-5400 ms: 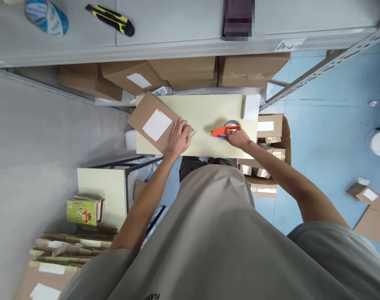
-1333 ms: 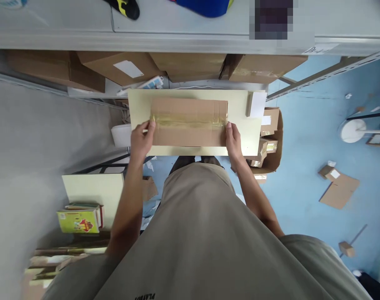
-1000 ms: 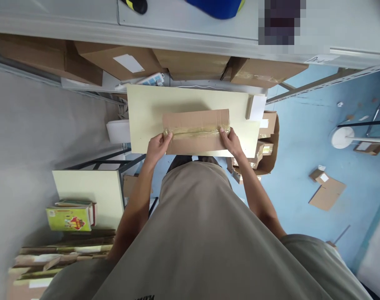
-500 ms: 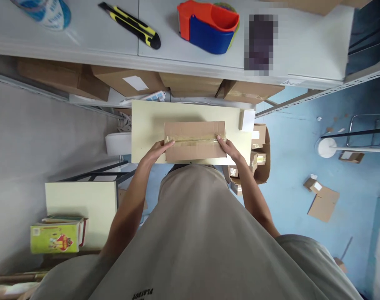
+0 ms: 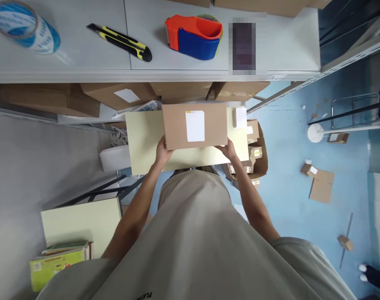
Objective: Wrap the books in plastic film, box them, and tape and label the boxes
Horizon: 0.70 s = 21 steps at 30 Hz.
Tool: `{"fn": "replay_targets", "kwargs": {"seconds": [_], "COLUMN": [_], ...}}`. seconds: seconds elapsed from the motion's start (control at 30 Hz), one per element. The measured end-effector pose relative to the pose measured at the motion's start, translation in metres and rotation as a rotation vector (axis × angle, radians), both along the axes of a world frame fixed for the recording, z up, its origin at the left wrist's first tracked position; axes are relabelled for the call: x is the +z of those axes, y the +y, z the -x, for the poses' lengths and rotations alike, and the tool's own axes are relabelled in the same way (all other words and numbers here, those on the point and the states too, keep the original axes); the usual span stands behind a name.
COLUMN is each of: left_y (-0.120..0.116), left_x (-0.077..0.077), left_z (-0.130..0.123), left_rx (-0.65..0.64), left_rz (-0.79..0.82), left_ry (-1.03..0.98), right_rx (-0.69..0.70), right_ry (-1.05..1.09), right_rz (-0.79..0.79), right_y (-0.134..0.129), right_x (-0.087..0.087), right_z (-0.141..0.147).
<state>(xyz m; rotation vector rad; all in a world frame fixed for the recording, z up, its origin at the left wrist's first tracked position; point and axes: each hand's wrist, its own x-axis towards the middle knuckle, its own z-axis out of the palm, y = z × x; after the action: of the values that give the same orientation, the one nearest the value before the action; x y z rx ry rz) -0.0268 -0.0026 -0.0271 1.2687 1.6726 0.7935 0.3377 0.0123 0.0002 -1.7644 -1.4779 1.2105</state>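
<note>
The left hand point(image 5: 164, 151) holds the near left corner of a brown cardboard box point(image 5: 207, 126), and the right hand point(image 5: 226, 151) holds its near right corner. Fingers of both hands are partly hidden behind the box. The box is over the far middle of a pale yellow table point(image 5: 144, 135), its white label point(image 5: 195, 126) facing up. Whether its underside touches the table cannot be told.

In the view, the far edge of the box covers the middle of the table's far edge, just short of the cartons point(image 5: 181, 89) on the lower shelf. Tabletop shows in a broad area to the left and in a strip along the near edge. On the right the room is narrower: a small white box point(image 5: 240, 118) stands at the far right corner of the table, near the brown box but apart from it. Past the right edge, a large carton point(image 5: 264, 156) holds smaller boxes.

The grey upper shelf point(image 5: 286, 46) runs across the far side, bearing an orange and blue tape dispenser point(image 5: 196, 43) and a black and yellow utility knife point(image 5: 122, 42), both behind its front edge.
</note>
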Motion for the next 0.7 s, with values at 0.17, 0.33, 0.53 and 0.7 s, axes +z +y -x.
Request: {"fn": "replay_targets", "kwargs": {"seconds": [0.17, 0.33, 0.53, 0.7], "left_y": [-0.002, -0.004, -0.028, -0.037], "left_x": [-0.028, -0.035, -0.022, 0.03], "left_z": [-0.008, 0.001, 0.012, -0.041], "left_rx": [0.025, -0.007, 0.215, 0.318], "left_rz": [0.13, 0.132, 0.107, -0.154], "left_ry": [0.104, 0.124, 0.235, 0.449], "right_rx": [-0.013, 0.151, 0.23, 0.317], "right_ry": [-0.003, -0.162, -0.495, -0.618], "right_rz": [0.06, 0.09, 0.024, -0.054], "right_y": [-0.006, -0.001, 0.041, 0.118], "right_x": [-0.032, -0.037, -0.027, -0.035], "right_z": [0.015, -0.008, -0.101, -0.166]}}
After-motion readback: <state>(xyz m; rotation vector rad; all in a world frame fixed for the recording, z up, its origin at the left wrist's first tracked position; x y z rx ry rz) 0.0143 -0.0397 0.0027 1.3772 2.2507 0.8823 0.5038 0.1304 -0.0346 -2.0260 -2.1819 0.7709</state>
